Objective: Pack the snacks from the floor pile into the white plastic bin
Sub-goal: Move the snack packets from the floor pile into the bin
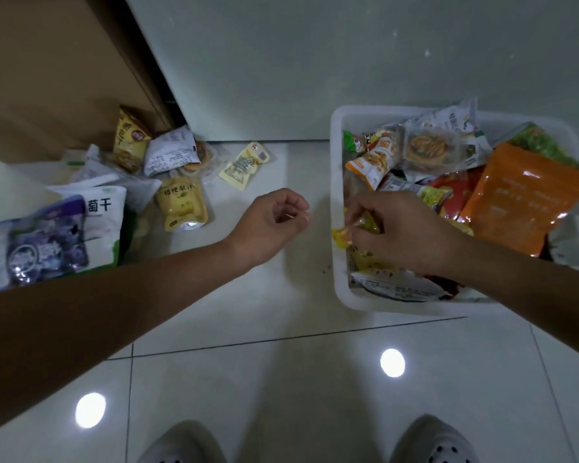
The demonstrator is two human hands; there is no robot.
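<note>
The white plastic bin (pixel 339 208) stands on the floor at the right, filled with many snack packets, among them a large orange pouch (pixel 522 198). My right hand (pixel 405 228) is over the bin's left rim and pinches a small yellow-orange wrapped snack (pixel 355 228). My left hand (pixel 274 218) hovers above the bare floor between the pile and the bin, fingers loosely curled and holding nothing. The floor pile at the left includes a yellow pouch (pixel 183 205), a pale yellow packet (pixel 244 165), a white bag with green print (pixel 104 222) and a purple bag (pixel 47 242).
A wooden door or cabinet panel (pixel 57 71) rises behind the pile at the left. A pale wall (pixel 315 55) runs behind the bin. My two grey shoes (pixel 184 442) stand on the tiled floor at the bottom edge.
</note>
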